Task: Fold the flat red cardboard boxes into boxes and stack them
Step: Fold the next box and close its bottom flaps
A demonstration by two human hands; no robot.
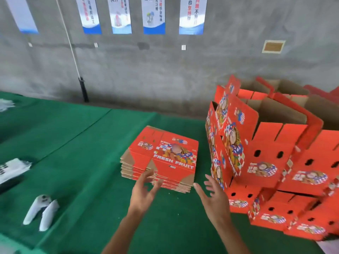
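Both my grips are open and empty: left hand [145, 191] at the near edge of the flats [161, 158] on the table [82, 162], right hand [211, 197] just beside them. Boxes [275, 162] stand right. The top flat looks light and stiff; I'd pinch its near corners.

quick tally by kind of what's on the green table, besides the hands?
Stack of flat red boxes: 1
Pile of folded red boxes: 1 (box count unclear)
White gloves: 2
Stack of white sheets at left edge: 1
Total: 5
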